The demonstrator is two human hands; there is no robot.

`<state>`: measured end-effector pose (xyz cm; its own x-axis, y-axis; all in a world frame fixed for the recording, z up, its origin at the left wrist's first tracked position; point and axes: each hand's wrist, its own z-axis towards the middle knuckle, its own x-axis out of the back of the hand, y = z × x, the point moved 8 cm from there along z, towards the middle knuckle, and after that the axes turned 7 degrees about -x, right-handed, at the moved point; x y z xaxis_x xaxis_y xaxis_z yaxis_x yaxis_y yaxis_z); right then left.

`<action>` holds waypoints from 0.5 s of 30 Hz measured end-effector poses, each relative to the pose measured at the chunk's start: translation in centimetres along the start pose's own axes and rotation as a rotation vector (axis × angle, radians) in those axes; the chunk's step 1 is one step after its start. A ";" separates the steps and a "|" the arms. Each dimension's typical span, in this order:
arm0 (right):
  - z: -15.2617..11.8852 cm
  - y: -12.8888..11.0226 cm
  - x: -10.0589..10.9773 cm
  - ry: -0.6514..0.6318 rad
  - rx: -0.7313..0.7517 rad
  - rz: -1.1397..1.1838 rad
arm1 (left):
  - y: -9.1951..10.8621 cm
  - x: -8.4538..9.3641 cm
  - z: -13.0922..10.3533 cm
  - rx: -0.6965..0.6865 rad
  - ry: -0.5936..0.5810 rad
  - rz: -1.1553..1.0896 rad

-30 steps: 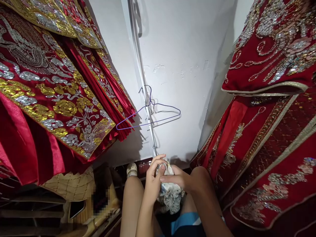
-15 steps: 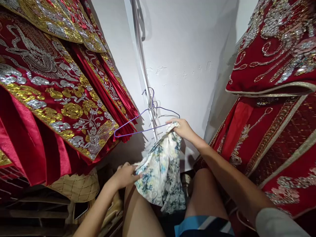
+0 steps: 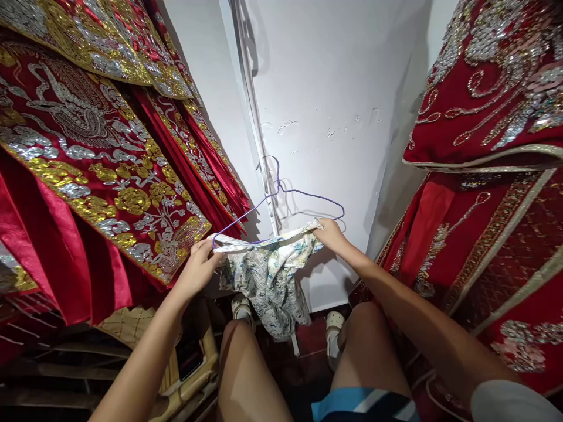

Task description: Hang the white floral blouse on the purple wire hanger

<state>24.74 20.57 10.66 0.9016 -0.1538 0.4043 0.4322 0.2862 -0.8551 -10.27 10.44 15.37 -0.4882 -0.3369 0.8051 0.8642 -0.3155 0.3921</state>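
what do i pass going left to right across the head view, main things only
Red outfit with gold and silver embroidery → left hand → floral garment → right hand → red outfit with beading

The garment (image 3: 269, 278) is matt, wrinkled cloth; the hanger (image 3: 278, 186) looks smooth.

One camera, worn on the head, looks forward and down, over the knees (image 3: 368, 328), toward the wall (image 3: 321, 70).
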 end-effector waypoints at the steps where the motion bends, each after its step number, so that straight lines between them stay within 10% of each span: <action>1: -0.4 -0.2 0.7 0.020 -0.002 -0.013 | 1.0 0.2 0.0 -0.031 0.020 0.003; 6: -2.0 -1.3 2.4 0.102 -0.011 -0.109 | 4.5 1.6 -0.7 -0.143 0.092 0.150; 15: -3.8 -1.7 0.5 0.000 -0.032 -0.052 | 3.0 2.2 -2.1 -0.086 0.071 0.223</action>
<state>24.36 16.39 11.05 0.8780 -0.1672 0.4485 0.4777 0.2470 -0.8431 -9.02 6.84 17.39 -0.2970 -0.4669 0.8330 0.9392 -0.3002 0.1666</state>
